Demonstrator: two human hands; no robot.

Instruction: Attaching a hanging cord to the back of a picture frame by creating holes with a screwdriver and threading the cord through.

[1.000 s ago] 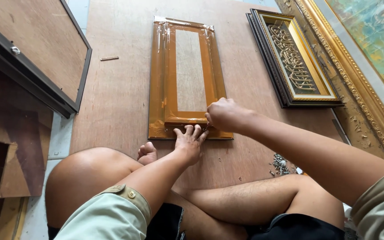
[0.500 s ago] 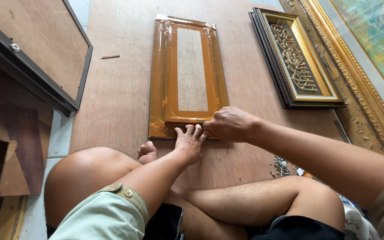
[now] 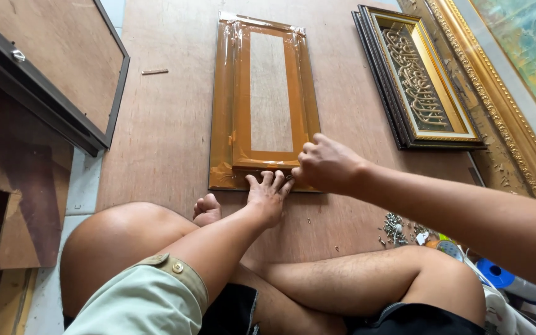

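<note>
Two hands work at the near end of an orange-brown picture frame lying flat on a plywood floor sheet. The frame is wrapped in clear film, crinkled at its far corners; plywood shows through its open centre.

Left hand: palm down, fingers spread, fingertips pressed on the frame's near rail. It pins the frame rather than clasping it.

Right hand: curled into a loose fist at the near right corner of the frame, knuckles up, thumb side just beside the left fingertips. Whatever it pinches is hidden under the fingers; cannot tell whether it holds anything or only presses on the rail.

The person sits cross-legged at the near edge of the sheet, bare knee to the left, shin across the bottom, toes just beside the frame's near left corner. Pale green sleeve with a button, cut off by the bottom edge.

Right of the orange frame, apart from it: a dark frame with gold inner border holding ornate gold relief. Beyond that, a large gilt frame around a green-blue painting, cut off at the right edge.

Scatter of small screws near the right knee; more small coloured items beyond it, partly hidden by the forearm and not identifiable. A small stick lies on the sheet's far left. A dark-edged board leans at left, cropped.
</note>
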